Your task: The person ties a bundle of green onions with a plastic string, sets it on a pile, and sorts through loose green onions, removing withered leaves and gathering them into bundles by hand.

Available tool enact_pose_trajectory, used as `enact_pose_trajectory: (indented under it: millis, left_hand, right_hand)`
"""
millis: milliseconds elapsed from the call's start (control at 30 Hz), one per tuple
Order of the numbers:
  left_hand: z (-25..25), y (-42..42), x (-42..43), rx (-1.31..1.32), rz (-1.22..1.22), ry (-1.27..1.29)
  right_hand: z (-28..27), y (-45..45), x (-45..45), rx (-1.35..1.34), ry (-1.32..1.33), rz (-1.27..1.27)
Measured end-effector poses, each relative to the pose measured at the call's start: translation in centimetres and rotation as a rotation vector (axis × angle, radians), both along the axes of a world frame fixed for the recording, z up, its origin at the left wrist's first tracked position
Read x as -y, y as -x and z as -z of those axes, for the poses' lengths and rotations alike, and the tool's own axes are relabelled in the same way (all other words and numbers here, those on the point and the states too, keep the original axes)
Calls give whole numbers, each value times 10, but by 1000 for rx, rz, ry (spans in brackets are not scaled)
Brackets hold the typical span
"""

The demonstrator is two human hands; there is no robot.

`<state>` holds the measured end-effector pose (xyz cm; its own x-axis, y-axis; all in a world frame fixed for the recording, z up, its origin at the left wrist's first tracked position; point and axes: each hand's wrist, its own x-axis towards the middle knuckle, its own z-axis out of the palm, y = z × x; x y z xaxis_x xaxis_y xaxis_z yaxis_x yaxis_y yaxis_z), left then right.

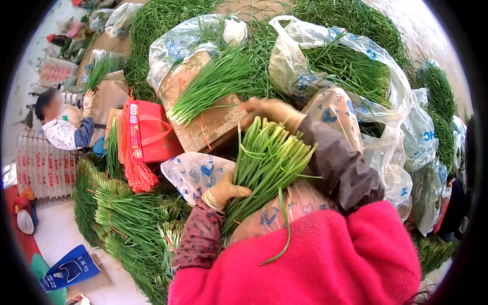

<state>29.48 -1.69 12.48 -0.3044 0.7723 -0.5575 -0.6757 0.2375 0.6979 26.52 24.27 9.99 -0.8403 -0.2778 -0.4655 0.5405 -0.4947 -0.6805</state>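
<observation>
My left hand (227,191), in a pale glove, is closed round a thick bunch of garlic chives (269,157) whose pale cut ends point up and away from me. One long leaf (283,223) hangs loose over my pink sweater. Just beyond the bunch is my right hand (274,111), smeared by motion, so its fingers cannot be made out. It is close to the edge of a patterned board (223,119). On that board lies a smaller sheaf of chives (216,84), with a red tie (203,133) at the board's near edge.
A red bag (147,132) with red ties (140,175) stands left of the board. Tied chive bundles (129,213) are heaped at lower left. Plastic bags of chives (351,71) stand at right. Another person (63,119) sits at far left beside stacked crates (46,165).
</observation>
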Motion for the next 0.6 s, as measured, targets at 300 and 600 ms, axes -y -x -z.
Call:
enact_pose_trajectory:
  millis: [300, 600]
  left_hand:
    - [-3, -27, 12, -21, -262, 110]
    - [0, -43, 25, 59, -426, 23]
  right_hand:
    - [-132, -39, -16, -386, -1131, -522]
    - [-81, -22, 12, -708, -1135, 67]
